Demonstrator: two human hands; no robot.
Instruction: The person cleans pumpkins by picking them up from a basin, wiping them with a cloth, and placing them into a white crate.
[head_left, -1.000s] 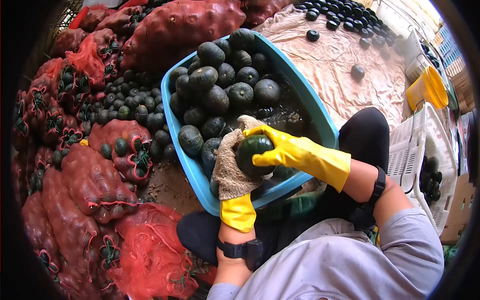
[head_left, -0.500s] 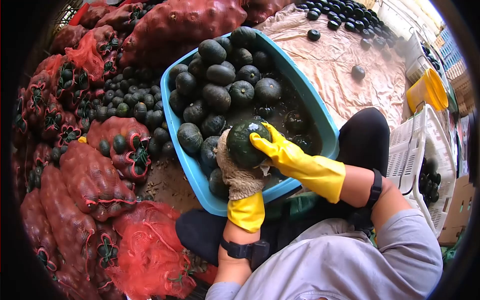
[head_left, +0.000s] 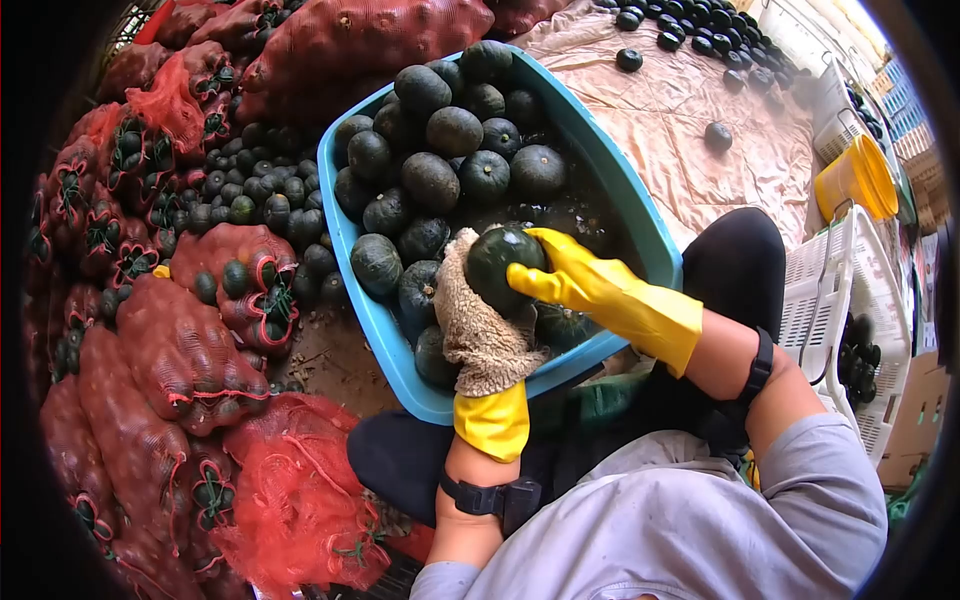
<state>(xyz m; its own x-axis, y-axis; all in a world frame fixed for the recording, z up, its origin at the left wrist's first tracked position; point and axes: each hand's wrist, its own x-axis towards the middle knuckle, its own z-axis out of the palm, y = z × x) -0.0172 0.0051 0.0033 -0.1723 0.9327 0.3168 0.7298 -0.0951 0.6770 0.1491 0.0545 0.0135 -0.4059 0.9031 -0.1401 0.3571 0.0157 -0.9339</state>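
Observation:
A round dark green squash (head_left: 500, 265) is between my two hands, over the near part of a blue tub (head_left: 668, 245). My left hand (head_left: 488, 345), in a yellow glove and mostly covered by a beige textured cloth (head_left: 470, 310), presses the cloth against the squash's left side and underside; its fingers are hidden. My right hand (head_left: 590, 285), in a yellow rubber glove, grips the squash from the right, thumb and fingers round it. Several more dark squashes (head_left: 430, 180) are piled in the tub, which has murky water at its right.
Red mesh sacks (head_left: 180, 350) crowd the left, beside loose small squashes (head_left: 270, 190). More squashes (head_left: 718, 137) lie on a pinkish sheet (head_left: 640, 100) at the upper right. White crates (head_left: 815, 290) and a yellow bucket (head_left: 857, 180) stand at the right.
The squash has turned and shifted slightly right between my hands. My right hand has moved a little right, and more of the cloth shows over my left hand.

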